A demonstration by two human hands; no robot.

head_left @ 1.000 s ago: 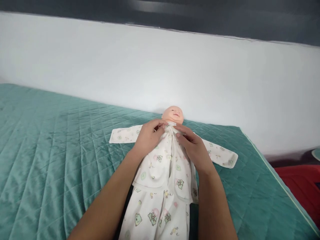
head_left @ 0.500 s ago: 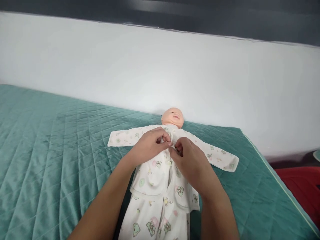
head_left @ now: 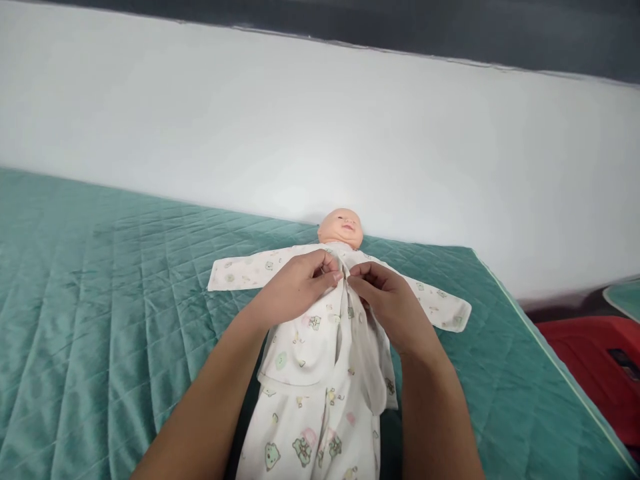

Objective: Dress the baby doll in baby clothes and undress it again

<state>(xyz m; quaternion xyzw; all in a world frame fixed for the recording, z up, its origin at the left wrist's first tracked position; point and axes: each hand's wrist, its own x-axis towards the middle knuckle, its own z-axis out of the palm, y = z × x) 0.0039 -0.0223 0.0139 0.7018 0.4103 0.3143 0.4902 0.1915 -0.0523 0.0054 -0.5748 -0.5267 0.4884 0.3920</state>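
Observation:
A baby doll (head_left: 341, 227) lies on its back on a teal quilted bed (head_left: 100, 307), head toward the wall. It wears a white printed baby shirt (head_left: 300, 340) with sleeves spread sideways, and matching printed trousers (head_left: 310, 440). My left hand (head_left: 295, 288) pinches the left front edge of the shirt just below the doll's neck. My right hand (head_left: 387, 303) pinches the right front edge beside it. The fingertips of both hands meet at the shirt's opening. Lower down, the shirt front hangs apart.
A white wall (head_left: 320, 133) runs behind the bed with a dark band along its top. The bed's right edge (head_left: 540, 347) drops off to a red object (head_left: 595, 360) on the floor. A teal item (head_left: 625, 297) shows at the far right.
Both hands slid a little down from the doll's collar and closed from flat fingers into pinches on the two shirt edges, drawing them together at the chest. The view shifted slightly.

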